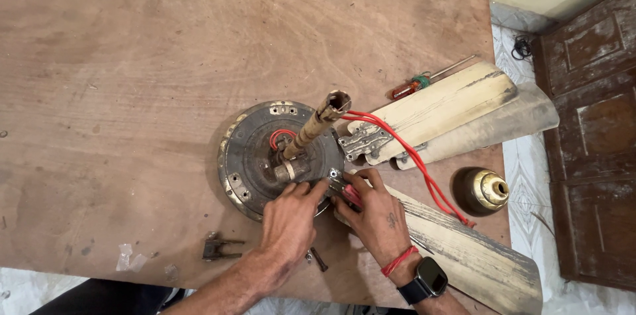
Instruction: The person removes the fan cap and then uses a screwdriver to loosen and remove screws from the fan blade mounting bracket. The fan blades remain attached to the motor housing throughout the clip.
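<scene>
1. Lying flat on the brown plywood table (132, 76), the round dark fan motor housing (255, 156) sits near the front edge, its brass-coloured down rod (311, 131) rising at a tilt from the centre.
2. Resting on the housing's near rim, the left hand (288, 222) has its fingers curled and pressing down on the metal; I cannot tell whether anything is pinched under them.
3. Just beside it, the right hand (379, 214) is closed round a red-handled tool (350, 192), whose tip meets the rim of the housing.
4. Red wires (411, 156) come out of the rod's open top and trail right across the table.
5. Three worn cream fan blades (450, 106) lie to the right, one passing under the right wrist.
6. A red-handled screwdriver (424, 80) lies above the blades, and a brass canopy cup (487, 190) stands near the table's right edge.
7. A small dark metal bracket (218, 249) lies left of the left forearm, with a bolt (318, 259) between the wrists.
</scene>
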